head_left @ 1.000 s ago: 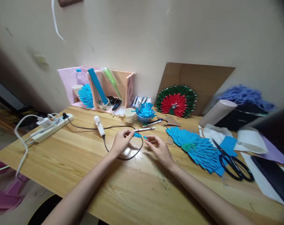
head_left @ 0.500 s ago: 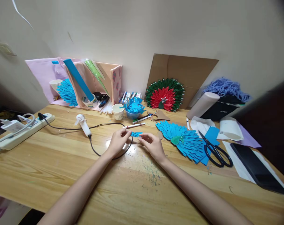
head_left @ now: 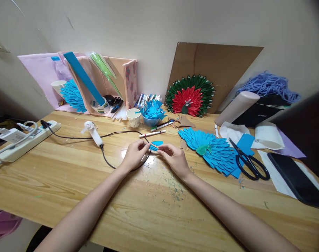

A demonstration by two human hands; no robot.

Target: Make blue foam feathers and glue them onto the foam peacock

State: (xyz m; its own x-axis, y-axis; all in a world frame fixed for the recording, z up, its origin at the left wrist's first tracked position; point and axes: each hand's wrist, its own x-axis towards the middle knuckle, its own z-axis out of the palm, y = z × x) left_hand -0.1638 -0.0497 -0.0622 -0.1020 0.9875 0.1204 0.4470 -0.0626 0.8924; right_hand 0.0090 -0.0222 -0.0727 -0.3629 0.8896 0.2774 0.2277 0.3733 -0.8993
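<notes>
**Two hands meet at a small blue piece**

We pinch the blue piece (head_left: 153, 148) between the thumb and fingers of our left hand (head_left: 134, 154), just above the middle of the table (head_left: 138, 217). The thumb and fingers of our right hand (head_left: 176, 161) come close together at its other end; we cannot tell whether they grip it. A blue leaf shape (head_left: 157, 142) shows just behind the piece, and we cannot tell whether it is held or lying down.

Beyond our hands lies a white pen (head_left: 152, 134) with red bands. Behind it stand a paper cup (head_left: 133, 117) and, just beside it, a bowl (head_left: 150, 121) heaped with blue cuttings (head_left: 153, 110). To the left we have a glue gun (head_left: 94, 134), and farther left a power strip (head_left: 30, 140).

On our right lies a blue fan (head_left: 218, 155) with a green bird shape (head_left: 202, 150) on it. Scissors (head_left: 250, 164) rest by its right end, and a phone (head_left: 297, 180) lies farther right. At the back, a red and green fan (head_left: 190, 96) stands in front of some cardboard (head_left: 217, 66).
</notes>
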